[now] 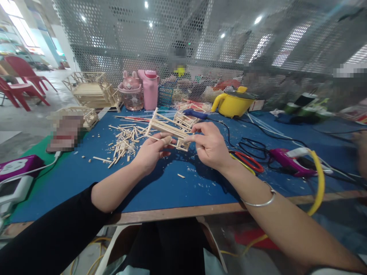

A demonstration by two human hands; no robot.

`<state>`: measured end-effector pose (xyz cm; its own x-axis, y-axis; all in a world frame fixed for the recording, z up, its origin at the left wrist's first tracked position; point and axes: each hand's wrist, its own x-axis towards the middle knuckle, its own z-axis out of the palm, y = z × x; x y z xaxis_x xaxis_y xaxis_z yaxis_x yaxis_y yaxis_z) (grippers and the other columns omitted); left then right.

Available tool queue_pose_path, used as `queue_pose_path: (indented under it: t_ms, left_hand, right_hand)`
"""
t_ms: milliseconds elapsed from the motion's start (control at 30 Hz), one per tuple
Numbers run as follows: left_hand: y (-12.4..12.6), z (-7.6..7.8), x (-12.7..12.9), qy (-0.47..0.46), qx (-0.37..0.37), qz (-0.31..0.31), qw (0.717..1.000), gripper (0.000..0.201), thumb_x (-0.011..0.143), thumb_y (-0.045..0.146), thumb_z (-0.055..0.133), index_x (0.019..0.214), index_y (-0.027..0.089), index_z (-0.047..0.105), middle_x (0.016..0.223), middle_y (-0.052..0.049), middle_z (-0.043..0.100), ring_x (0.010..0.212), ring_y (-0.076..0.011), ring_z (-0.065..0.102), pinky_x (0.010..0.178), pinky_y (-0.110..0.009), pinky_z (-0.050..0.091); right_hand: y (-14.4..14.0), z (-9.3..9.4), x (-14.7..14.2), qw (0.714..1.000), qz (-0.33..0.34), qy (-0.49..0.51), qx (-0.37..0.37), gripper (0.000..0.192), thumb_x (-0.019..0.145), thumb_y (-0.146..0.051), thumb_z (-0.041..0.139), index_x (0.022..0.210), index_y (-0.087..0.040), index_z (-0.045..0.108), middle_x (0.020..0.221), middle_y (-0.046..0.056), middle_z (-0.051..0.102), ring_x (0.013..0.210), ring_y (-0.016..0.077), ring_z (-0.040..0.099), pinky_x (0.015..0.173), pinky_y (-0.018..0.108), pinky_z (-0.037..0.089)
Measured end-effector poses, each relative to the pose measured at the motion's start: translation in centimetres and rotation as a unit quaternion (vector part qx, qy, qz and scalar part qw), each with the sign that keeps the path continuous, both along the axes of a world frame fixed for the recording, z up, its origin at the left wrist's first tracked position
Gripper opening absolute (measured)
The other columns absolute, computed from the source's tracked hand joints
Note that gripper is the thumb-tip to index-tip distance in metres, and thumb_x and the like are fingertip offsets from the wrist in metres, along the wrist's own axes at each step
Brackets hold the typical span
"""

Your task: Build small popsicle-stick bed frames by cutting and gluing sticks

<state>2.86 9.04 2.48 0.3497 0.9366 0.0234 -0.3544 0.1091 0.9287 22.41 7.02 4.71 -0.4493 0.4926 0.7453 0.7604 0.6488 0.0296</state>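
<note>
— While the left hand (151, 151) is pinching the wooden stick frame (169, 130) from below, what is lying to its left?

— Loose stick offcuts (123, 143) are lying scattered on the blue table (172, 187), just left of that hand.

— And where is the frame sitting?

— It is hanging in the air above the table, between both hands. The right hand (210, 147) is gripping its right end with thumb and fingers.

— Further right?

— Red-handled pliers (248, 160) are lying near the right wrist, with a purple glue gun (289, 160) beyond them.
</note>
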Motion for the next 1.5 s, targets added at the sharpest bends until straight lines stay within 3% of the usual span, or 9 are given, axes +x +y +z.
queue_pose_path:
  t_ms: [300, 433, 667, 900, 1100, 1233, 1333, 1400, 1500]
  left_hand:
    - [0.0, 0.0, 0.0, -0.001, -0.004, 0.0, 1.0, 0.023, 0.073, 0.029, 0.07, 0.09, 0.017, 0.062, 0.084, -0.003, 0.066, 0.07, -0.009, 0.059, 0.056, -0.018, 0.046]
    - [0.0, 0.1, 0.0, 0.003, -0.012, 0.012, 1.0, 0.024, 0.072, 0.031, 0.071, 0.089, 0.017, 0.062, 0.084, -0.002, 0.066, 0.07, -0.0093, 0.059, 0.057, -0.019, 0.046]
    - [-0.3, 0.3, 0.3, 0.001, -0.03, 0.012, 0.999, 0.028, 0.069, 0.034, 0.074, 0.088, 0.016, 0.063, 0.085, -0.003, 0.067, 0.071, -0.0101, 0.059, 0.057, -0.019, 0.046]
    - [-0.2, 0.3, 0.2, -0.007, -0.038, 0.011, 0.999, 0.027, 0.07, 0.035, 0.073, 0.087, 0.017, 0.063, 0.084, -0.002, 0.066, 0.072, -0.0095, 0.058, 0.058, -0.018, 0.045]
    - [-0.2, 0.1, 0.2, -0.005, -0.032, 0.011, 0.999, 0.025, 0.072, 0.033, 0.071, 0.089, 0.017, 0.062, 0.085, -0.003, 0.066, 0.073, -0.0099, 0.058, 0.059, -0.019, 0.046]
    - [-0.1, 0.0, 0.2, 0.001, -0.026, 0.011, 1.0, 0.025, 0.073, 0.033, 0.07, 0.09, 0.017, 0.062, 0.086, -0.002, 0.066, 0.073, -0.0098, 0.058, 0.059, -0.02, 0.046]
    - [0.0, 0.0, 0.2, 0.006, -0.02, 0.007, 1.0, 0.024, 0.074, 0.033, 0.069, 0.09, 0.017, 0.062, 0.087, -0.003, 0.066, 0.073, -0.0101, 0.058, 0.059, -0.02, 0.046]
    - [-0.1, 0.1, 0.2, 0.005, -0.019, 0.004, 1.0, 0.024, 0.073, 0.033, 0.069, 0.089, 0.017, 0.062, 0.087, -0.003, 0.066, 0.072, -0.0102, 0.058, 0.059, -0.02, 0.046]
    - [-0.2, 0.2, 0.1, 0.001, -0.021, 0.004, 1.0, 0.023, 0.072, 0.032, 0.07, 0.088, 0.017, 0.062, 0.085, -0.003, 0.066, 0.072, -0.0102, 0.058, 0.059, -0.02, 0.045]
  right_hand:
    - [-0.1, 0.3, -0.1, 0.997, 0.019, 0.07, 0.033, 0.029, 0.071, -0.002, 0.042, 0.084, -0.021, 0.06, 0.09, 0.006, 0.058, 0.089, 0.0205, 0.054, 0.082, 0.037, 0.044]
    - [2.4, 1.5, 2.2, 0.987, -0.061, 0.146, 0.04, 0.023, 0.071, -0.008, 0.047, 0.089, -0.02, 0.055, 0.085, 0.005, 0.057, 0.079, 0.0191, 0.054, 0.076, 0.034, 0.047]
    - [12.4, 4.3, 6.4, 0.934, -0.288, -0.046, -0.208, 0.049, 0.076, -0.018, 0.047, 0.124, -0.014, 0.053, 0.128, 0.015, 0.057, 0.116, 0.028, 0.051, 0.096, 0.039, 0.04]
    - [17.0, 3.6, 4.9, 0.892, -0.3, -0.084, -0.328, 0.04, 0.062, -0.03, 0.068, 0.099, -0.018, 0.07, 0.103, 0.012, 0.071, 0.094, 0.0308, 0.064, 0.079, 0.034, 0.047]
    - [14.9, 3.8, 4.9, 0.917, -0.287, 0.027, -0.274, 0.046, 0.074, -0.029, 0.058, 0.119, -0.016, 0.058, 0.116, 0.015, 0.065, 0.105, 0.0315, 0.059, 0.089, 0.04, 0.044]
    - [11.7, 4.9, 5.3, 0.916, -0.274, 0.137, -0.259, 0.034, 0.088, -0.032, 0.038, 0.109, -0.013, 0.057, 0.089, 0.012, 0.069, 0.076, 0.0216, 0.064, 0.071, 0.033, 0.052]
    - [6.9, 5.3, 5.1, 0.913, -0.227, 0.213, -0.265, 0.033, 0.092, -0.04, 0.032, 0.102, -0.017, 0.054, 0.067, 0.002, 0.061, 0.053, 0.0136, 0.055, 0.052, 0.026, 0.049]
    - [2.7, 5.2, 4.7, 0.896, -0.103, 0.329, -0.281, 0.023, 0.087, -0.039, 0.045, 0.096, -0.019, 0.054, 0.064, -0.001, 0.059, 0.049, 0.0109, 0.051, 0.049, 0.024, 0.046]
    - [-3.2, 4.4, 4.2, 0.893, -0.051, 0.33, -0.3, 0.023, 0.085, -0.043, 0.053, 0.089, -0.021, 0.059, 0.067, 0.0, 0.06, 0.052, 0.0121, 0.051, 0.051, 0.026, 0.045]
